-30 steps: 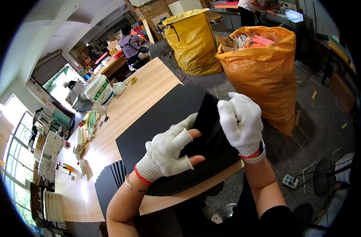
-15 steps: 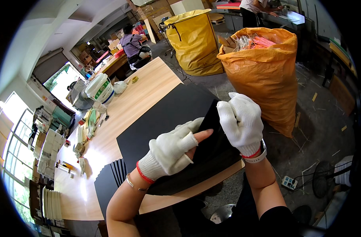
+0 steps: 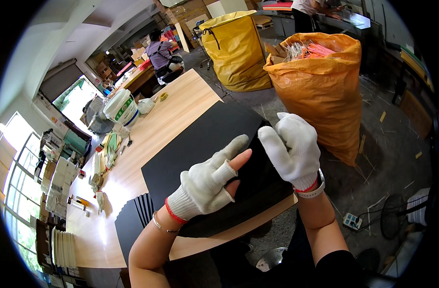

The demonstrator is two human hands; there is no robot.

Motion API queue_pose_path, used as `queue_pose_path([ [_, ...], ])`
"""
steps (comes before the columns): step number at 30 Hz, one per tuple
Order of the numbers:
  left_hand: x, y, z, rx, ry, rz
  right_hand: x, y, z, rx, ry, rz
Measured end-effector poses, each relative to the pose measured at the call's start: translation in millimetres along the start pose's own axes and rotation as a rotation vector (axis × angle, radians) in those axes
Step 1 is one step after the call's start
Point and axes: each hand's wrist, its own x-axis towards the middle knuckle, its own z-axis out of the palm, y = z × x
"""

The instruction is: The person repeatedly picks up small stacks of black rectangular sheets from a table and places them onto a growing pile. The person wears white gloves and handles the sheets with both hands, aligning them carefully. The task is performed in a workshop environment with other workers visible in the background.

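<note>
Both my hands wear white knit gloves. My left hand hovers over a large black sheet that lies on the wooden table. Its fingers are spread and stretched toward my right hand, and a bare fingertip sticks out of the glove. My right hand is held just right of it over the sheet's right edge. Its back faces me and its fingers are curled in. I see nothing in either hand. A small gap separates the two hands.
A full orange sack of thin strips stands right of the table, with a yellow sack behind it. Fanned black sheets lie at the near left. Farther off are a white bucket, a seated person and a floor power strip.
My left hand's fingers stretched to the right until they met my right hand half a second ago. They now sit slightly apart from it. The right hand has barely moved.
</note>
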Motion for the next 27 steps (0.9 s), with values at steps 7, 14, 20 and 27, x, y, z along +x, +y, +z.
queue_pose_path([
  [7,1,-15,9,0.061,0.016,0.097,-5,2,7,0.058,0.073,0.090],
  [14,2,-14,4,-0.031,-0.049,-0.007,-3,-2,2,0.069,0.044,0.156],
  [20,2,-14,3,-0.026,-0.033,0.024,-2,0,7,0.046,0.091,0.078],
  [27,1,-6,7,0.040,0.000,0.067,0,-6,1,0.089,0.038,0.188],
])
